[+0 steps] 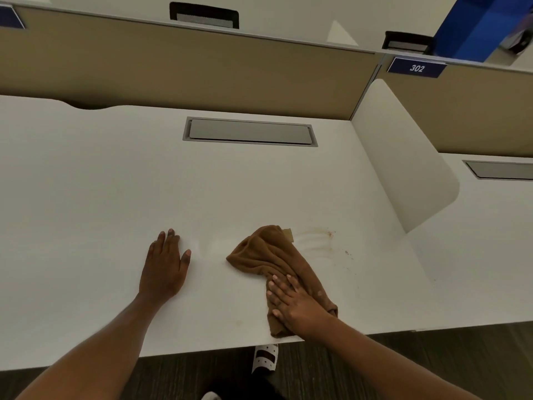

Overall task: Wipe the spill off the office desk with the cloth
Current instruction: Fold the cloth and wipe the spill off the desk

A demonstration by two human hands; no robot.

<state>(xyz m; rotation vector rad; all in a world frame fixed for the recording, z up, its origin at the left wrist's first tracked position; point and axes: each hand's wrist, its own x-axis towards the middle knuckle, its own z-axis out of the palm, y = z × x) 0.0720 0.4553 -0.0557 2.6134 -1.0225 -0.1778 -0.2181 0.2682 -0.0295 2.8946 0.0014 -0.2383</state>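
A brown cloth (pixel 271 254) lies crumpled on the white desk (pixel 115 183), near its front edge. My right hand (pixel 294 304) presses flat on the cloth's near end, fingers spread. Just right of the cloth's far end, a faint brownish smear with small reddish specks, the spill (pixel 320 241), streaks the desk surface. My left hand (pixel 165 264) rests flat on the bare desk to the left of the cloth, fingers apart, holding nothing.
A grey cable hatch (pixel 250 131) is set into the desk at the back. A beige partition (pixel 173 67) runs behind it. A white curved divider (pixel 403 157) rises on the right. Beyond it a neighbouring desk carries a blue "302" label (pixel 416 67).
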